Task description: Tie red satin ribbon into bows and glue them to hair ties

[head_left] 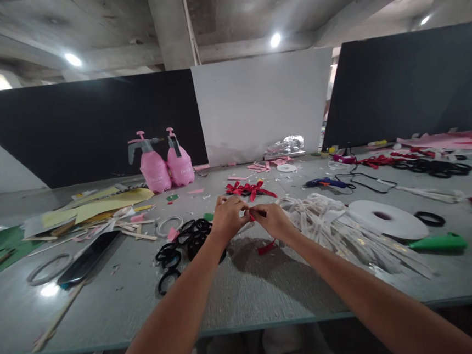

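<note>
My left hand [228, 217] and my right hand [274, 219] meet above the middle of the table, fingertips pinched together. Between them is a red ribbon [267, 247], mostly covered by the fingers, with one tail hanging below my right hand. Just beyond my hands lie several red ribbon bows [250, 189]. Black rings [195, 234] are heaped beside my left forearm. To the right of my right hand spreads a tangled pile of white strips [326, 224].
Two pink spray bottles [155, 171] stand at the back left. A phone [89, 258] lies among sticks and paper scraps. On the right are a white ribbon roll [386, 219], a blue glue gun [325, 183] with a black cord, and a green object [440, 242].
</note>
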The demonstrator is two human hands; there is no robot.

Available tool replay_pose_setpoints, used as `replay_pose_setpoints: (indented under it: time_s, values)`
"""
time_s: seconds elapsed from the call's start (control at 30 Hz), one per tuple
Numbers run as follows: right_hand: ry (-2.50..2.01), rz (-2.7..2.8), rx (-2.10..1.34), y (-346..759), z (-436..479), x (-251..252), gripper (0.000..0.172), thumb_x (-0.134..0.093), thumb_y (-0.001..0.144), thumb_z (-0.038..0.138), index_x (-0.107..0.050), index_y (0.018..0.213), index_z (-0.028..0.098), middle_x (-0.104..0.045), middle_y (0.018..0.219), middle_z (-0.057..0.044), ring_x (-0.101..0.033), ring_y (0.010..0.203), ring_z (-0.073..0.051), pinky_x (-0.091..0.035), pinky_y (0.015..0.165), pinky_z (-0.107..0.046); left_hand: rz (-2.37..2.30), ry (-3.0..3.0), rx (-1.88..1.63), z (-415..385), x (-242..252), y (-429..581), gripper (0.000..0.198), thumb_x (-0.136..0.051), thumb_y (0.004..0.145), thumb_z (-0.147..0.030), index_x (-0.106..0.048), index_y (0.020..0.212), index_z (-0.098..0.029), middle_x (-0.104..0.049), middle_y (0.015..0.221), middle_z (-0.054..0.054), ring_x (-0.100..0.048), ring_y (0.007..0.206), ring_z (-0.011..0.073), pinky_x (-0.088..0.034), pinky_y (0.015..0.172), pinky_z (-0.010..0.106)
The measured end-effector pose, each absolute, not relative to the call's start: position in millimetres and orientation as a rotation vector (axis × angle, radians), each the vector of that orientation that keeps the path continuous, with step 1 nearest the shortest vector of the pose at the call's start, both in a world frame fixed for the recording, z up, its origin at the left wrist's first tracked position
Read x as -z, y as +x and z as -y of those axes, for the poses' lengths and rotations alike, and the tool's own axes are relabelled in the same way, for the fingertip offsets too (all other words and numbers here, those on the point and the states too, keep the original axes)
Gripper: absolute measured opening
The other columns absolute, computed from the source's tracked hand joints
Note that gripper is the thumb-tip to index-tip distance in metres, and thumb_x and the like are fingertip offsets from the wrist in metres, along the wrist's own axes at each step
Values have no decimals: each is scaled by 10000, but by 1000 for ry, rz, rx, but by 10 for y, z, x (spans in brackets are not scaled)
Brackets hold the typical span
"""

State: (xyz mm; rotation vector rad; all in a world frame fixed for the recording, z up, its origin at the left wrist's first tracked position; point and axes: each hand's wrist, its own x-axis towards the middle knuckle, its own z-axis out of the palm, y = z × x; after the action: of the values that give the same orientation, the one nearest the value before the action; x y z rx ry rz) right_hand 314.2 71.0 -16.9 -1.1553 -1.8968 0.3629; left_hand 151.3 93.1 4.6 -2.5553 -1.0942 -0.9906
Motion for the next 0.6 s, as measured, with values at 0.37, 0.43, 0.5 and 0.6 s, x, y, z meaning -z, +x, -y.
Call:
replay_pose_setpoints:
  time_s: [0.37, 0.43, 0.5, 0.6]
  values:
    - [-1115, 1764, -501, 3113, -748, 173, 278, -497, 817, 313, -717, 845, 146, -663, 702, -37, -556, 621, -147, -388, 594, -236, 1228, -2547, 1130, -928, -39, 1514, 43, -557, 754, -220, -581, 784, -201, -627, 811, -9, -547, 692, 128, -304, 842, 325]
    - [-1117, 1728, -489, 3093, -740, 153, 287, -506, 816, 335, -716, 849, 142, -661, 706, -38, -554, 624, -146, -394, 601, -237, 1266, -2550, 1190, -930, -37, 1529, 44, -551, 762, -232, -572, 776, -196, -615, 784, -24, -531, 650, 111, -307, 830, 315]
    - [-1111, 1700, -469, 3077, -722, 127, 288, -513, 813, 345, -714, 845, 141, -652, 697, -34, -550, 623, -144, -394, 598, -235, 1289, -2566, 1253, -941, -33, 1538, 57, -541, 771, -243, -567, 767, -193, -606, 761, -35, -522, 628, 99, -309, 827, 308]
    - [-1087, 1708, -443, 3078, -678, 80, 280, -506, 815, 332, -708, 842, 140, -630, 658, -22, -540, 600, -138, -386, 577, -230, 1318, -2591, 1358, -1007, -9, 1502, 75, -529, 777, -249, -572, 770, -188, -607, 752, -37, -519, 615, 92, -331, 806, 290]
